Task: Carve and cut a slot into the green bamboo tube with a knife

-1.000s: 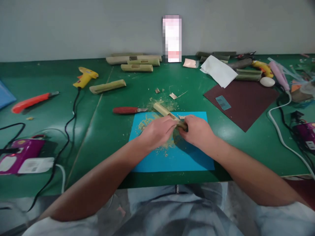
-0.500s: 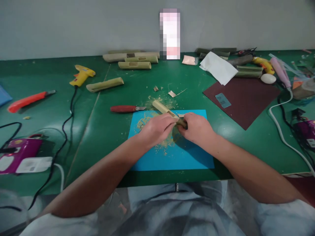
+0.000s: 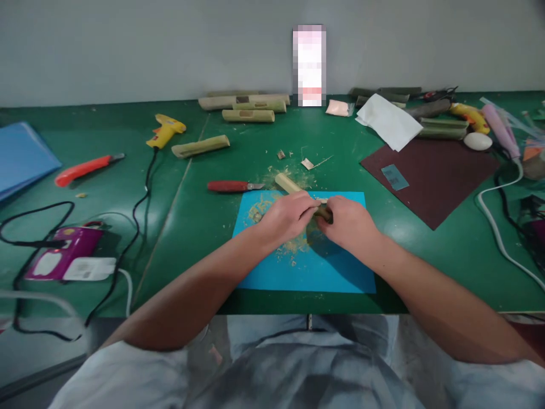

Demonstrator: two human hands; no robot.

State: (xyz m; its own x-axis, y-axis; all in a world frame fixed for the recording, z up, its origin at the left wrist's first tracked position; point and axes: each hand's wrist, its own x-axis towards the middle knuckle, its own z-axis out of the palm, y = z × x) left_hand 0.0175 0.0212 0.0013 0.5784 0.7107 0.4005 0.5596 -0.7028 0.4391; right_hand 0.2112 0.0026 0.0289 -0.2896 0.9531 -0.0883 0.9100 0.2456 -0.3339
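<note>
A pale bamboo piece (image 3: 288, 183) lies slanted over a blue sheet (image 3: 332, 272), its far end past the sheet's upper edge. My left hand (image 3: 292, 215) is closed on its middle, fingers pressed together on top. Around the darker near end my right hand (image 3: 351, 221) is closed, with the thumb tucked below. A thin pale edge shows between the two hands; what it belongs to is hidden by the fingers. Wood shavings (image 3: 293, 247) are scattered on the sheet. Left of the bamboo lies a red-handled carving knife (image 3: 230, 186), touched by neither hand.
On the green table (image 3: 200, 221) are a yellow glue gun (image 3: 166, 132), an orange utility knife (image 3: 87, 169) and a half-round bamboo piece (image 3: 201, 146). A purple power strip (image 3: 70, 250) and cords lie left. Brown sandpaper (image 3: 430, 187) and a white cloth (image 3: 388, 122) lie right.
The view has turned slightly left, so everything sits further right. My left hand has moved a little forward and now covers the bamboo's cut slot. Both hands keep their hold.
</note>
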